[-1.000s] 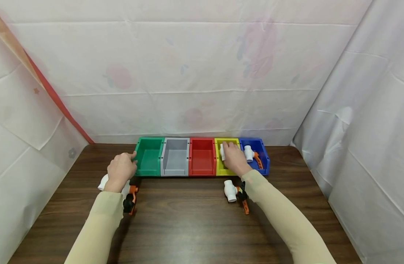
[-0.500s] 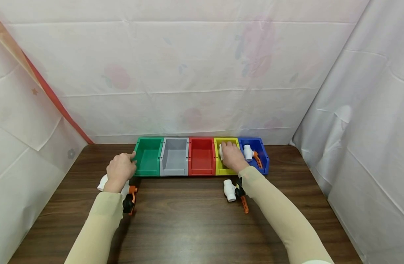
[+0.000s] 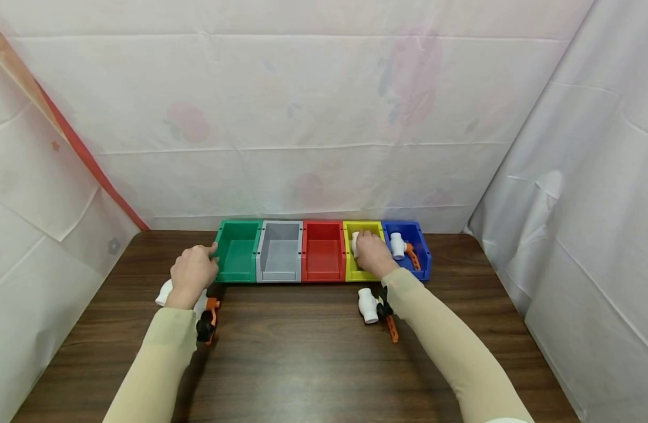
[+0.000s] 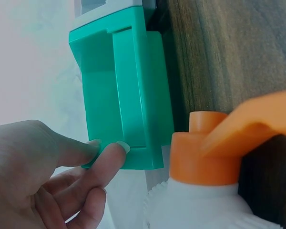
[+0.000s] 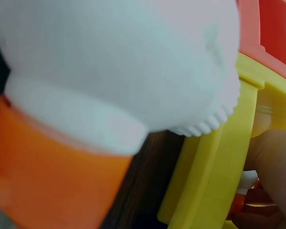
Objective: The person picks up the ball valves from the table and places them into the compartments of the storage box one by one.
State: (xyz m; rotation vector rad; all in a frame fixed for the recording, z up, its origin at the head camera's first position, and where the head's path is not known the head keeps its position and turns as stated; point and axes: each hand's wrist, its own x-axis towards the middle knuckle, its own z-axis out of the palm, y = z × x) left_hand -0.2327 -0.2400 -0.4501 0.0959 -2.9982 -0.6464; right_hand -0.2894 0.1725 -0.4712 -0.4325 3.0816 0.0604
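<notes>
My left hand (image 3: 194,271) pinches the left side wall of the green bin (image 4: 155,95) between thumb and index finger. Under that wrist lies a white ball valve with an orange lever (image 4: 205,157), partly hidden by the forearm in the head view. My right hand (image 3: 375,254) reaches into the yellow bin (image 5: 224,157) with its fingers around another white valve (image 3: 355,244); a bit of white and orange shows between the fingers in the right wrist view. Below the right wrist, one more white-and-orange ball valve (image 3: 368,306) lies on the table, large and close in the right wrist view.
A grey bin (image 3: 280,252) and a red bin (image 3: 324,252) stand between the green and yellow ones. The blue bin (image 3: 424,235) at the right end holds a ball valve (image 3: 398,247). The row stands at the back of the wooden table (image 3: 292,364), before a white curtain (image 3: 302,117).
My right hand has shifted slightly left inside the yellow bin, its fingers still around the valve. The left hand stays at the green bin's wall.
</notes>
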